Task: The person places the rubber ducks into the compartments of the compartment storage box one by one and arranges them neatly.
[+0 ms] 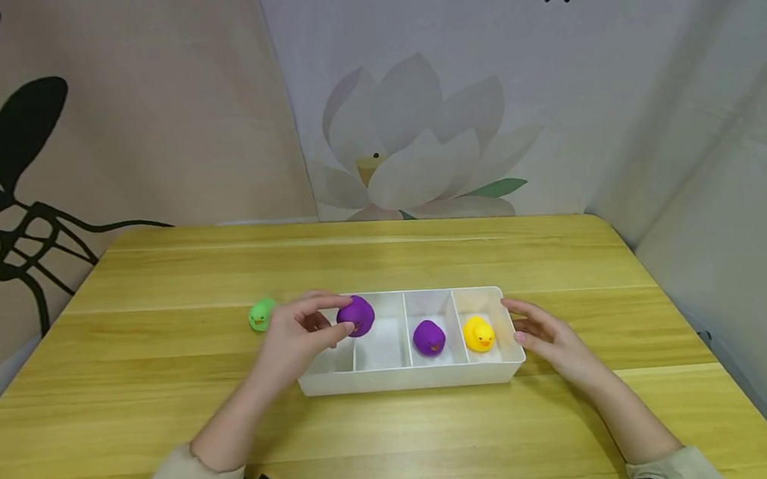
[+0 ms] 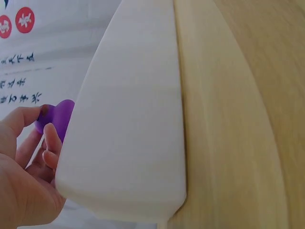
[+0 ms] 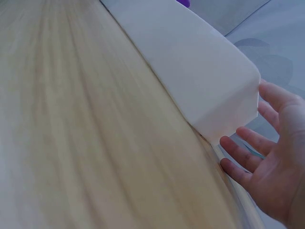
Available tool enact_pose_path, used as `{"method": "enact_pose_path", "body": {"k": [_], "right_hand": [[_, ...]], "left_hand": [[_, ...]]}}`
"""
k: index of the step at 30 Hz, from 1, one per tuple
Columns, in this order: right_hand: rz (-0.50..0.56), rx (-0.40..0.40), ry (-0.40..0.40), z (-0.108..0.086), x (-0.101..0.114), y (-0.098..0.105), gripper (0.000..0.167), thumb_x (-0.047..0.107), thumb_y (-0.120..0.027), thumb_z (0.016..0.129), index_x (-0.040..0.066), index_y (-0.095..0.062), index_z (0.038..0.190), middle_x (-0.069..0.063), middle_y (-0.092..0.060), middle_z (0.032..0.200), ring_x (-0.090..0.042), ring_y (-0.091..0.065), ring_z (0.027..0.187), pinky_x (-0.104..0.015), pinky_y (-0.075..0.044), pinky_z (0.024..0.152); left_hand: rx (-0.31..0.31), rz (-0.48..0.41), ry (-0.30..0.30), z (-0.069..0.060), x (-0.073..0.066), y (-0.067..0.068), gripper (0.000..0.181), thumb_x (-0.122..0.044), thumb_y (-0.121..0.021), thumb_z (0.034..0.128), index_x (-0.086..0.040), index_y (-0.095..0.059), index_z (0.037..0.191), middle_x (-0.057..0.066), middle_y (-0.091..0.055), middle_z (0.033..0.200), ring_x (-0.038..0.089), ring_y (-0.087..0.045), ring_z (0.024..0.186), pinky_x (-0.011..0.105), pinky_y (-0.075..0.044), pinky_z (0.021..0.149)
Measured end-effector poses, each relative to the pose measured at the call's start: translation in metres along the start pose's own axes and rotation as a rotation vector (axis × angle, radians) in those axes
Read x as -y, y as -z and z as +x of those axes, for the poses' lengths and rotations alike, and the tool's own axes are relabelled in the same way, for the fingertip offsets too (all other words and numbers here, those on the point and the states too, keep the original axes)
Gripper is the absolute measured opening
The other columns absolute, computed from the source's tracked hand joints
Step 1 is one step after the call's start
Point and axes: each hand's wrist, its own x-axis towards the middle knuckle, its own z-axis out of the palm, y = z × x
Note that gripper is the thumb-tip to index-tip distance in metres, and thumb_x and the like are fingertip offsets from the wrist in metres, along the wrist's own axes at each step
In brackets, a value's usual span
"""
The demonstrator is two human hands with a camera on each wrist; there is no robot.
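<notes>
A white divided box [image 1: 409,378] sits on the wooden table. My left hand [image 1: 296,334] pinches a purple rubber duck [image 1: 357,315] between thumb and fingers, above the box's left part. In the left wrist view the same purple duck [image 2: 61,118] shows past the box wall [image 2: 128,109]. A second purple duck [image 1: 429,338] stands in the compartment right of the middle, and a yellow duck [image 1: 478,334] in the rightmost one. At the box's right end, my right hand [image 1: 546,335] rests its fingertips against the wall, fingers loosely bent. The box's leftmost compartment is partly hidden by my left hand.
A green duck [image 1: 261,314] stands on the table [image 1: 402,451] left of the box, just behind my left hand. Behind the table hangs a printed cloth [image 1: 427,114], with more cloth along the left and right sides.
</notes>
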Motion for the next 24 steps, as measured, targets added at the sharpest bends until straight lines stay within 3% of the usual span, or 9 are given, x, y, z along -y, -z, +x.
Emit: {"method": "enact_pose_path", "body": {"k": [16, 24], "right_hand": [[0.013, 0.002, 0.007, 0.0, 0.001, -0.001, 0.049, 0.008, -0.053, 0.098, 0.001, -0.037, 0.144, -0.021, -0.036, 0.146, -0.043, -0.045, 0.121, -0.023, -0.045, 0.09], [0.008, 0.0, -0.005, 0.0, 0.002, -0.001, 0.049, 0.007, -0.052, 0.098, 0.002, -0.037, 0.144, -0.02, -0.036, 0.146, -0.042, -0.045, 0.121, -0.022, -0.045, 0.09]], "left_hand": [[0.031, 0.017, 0.061, 0.006, 0.006, -0.019, 0.027, -0.005, -0.08, 0.077, -0.003, -0.074, 0.103, 0.008, -0.066, 0.106, 0.02, -0.056, 0.064, 0.023, -0.046, 0.051], [0.064, 0.095, 0.059, 0.01, 0.007, -0.021, 0.026, -0.005, -0.08, 0.0762, -0.007, -0.075, 0.102, 0.004, -0.067, 0.105, 0.02, -0.054, 0.061, 0.023, -0.041, 0.049]]}}
